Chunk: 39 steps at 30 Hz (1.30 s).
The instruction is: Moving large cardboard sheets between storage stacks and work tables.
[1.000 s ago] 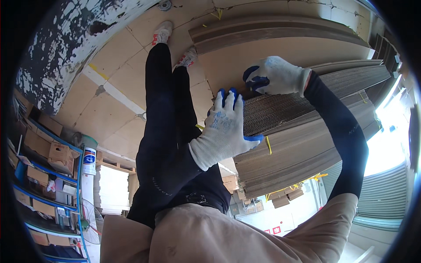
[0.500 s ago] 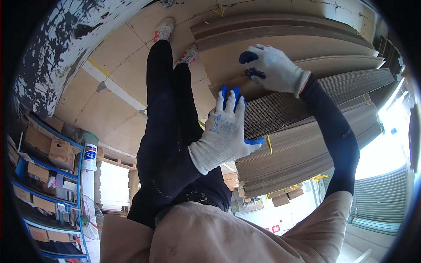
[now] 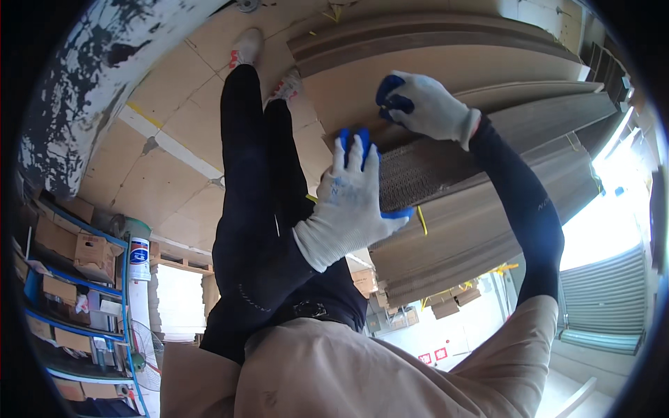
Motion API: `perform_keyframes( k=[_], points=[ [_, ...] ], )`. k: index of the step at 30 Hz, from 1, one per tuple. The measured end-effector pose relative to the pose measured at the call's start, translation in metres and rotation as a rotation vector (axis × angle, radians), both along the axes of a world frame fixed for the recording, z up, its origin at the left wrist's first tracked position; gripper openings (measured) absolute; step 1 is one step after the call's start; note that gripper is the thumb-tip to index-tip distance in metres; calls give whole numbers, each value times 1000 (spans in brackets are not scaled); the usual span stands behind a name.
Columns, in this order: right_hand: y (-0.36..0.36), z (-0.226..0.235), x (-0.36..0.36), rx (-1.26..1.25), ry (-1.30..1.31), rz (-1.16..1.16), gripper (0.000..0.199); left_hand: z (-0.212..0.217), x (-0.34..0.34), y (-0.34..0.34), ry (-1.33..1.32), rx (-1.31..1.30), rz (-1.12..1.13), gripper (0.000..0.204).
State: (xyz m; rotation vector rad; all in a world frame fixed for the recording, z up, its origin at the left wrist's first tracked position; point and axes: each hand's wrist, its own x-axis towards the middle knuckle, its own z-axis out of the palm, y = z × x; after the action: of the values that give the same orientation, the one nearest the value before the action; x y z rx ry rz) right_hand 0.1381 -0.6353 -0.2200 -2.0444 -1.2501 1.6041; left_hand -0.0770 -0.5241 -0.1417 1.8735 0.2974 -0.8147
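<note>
Stretched, parted fingers show that my left hand (image 3: 345, 202), in a white glove with blue coating, is open. It rests against the near end of a thick bundle of corrugated cardboard sheets (image 3: 432, 171). Over a flat brown cardboard sheet (image 3: 453, 64), my right hand (image 3: 428, 104), gloved alike, is closed, with thumb and fingers drawn together. Whatever it may hold is too small or hidden to make out. A yellow strap (image 3: 422, 221) sticks out beside my left thumb, over another cardboard stack (image 3: 474, 230).
Several more cardboard layers (image 3: 432, 31) lie on the far side. At the left stands a blue-framed shelf (image 3: 77, 317) holding boxes, with a white bucket (image 3: 139, 259) and a fan (image 3: 145, 355) nearby. A black-and-white patched surface (image 3: 83, 76) rises at upper left, beside the tiled floor (image 3: 174, 115).
My right thumb and fingers have drawn closer together. My left hand stays against the bundle with its fingers spread. The whole view has shifted slightly.
</note>
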Motion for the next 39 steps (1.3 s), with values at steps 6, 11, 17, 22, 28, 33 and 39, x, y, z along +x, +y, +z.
perform_keyframes(
  k=[6,11,17,22,28,33,39],
  points=[
    [-14,17,2,24,138,-73,14,2,3,-1,-17,144,-120,116],
    [-7,14,-1,-142,111,-119,15,3,0,-3,-47,145,-81,116],
    [-18,1,-9,138,-6,20,13,5,3,-1,-66,154,-156,118],
    [-12,-11,9,-68,-33,-67,15,12,4,0,30,44,-101,117],
    [-9,-9,6,-190,144,-214,19,11,1,-1,7,16,-56,114],
    [-10,-10,5,-82,243,-168,22,14,1,-1,-24,34,4,107],
    [-28,9,23,-217,244,-219,22,55,-4,-13,-19,5,-7,100]
  ],
)
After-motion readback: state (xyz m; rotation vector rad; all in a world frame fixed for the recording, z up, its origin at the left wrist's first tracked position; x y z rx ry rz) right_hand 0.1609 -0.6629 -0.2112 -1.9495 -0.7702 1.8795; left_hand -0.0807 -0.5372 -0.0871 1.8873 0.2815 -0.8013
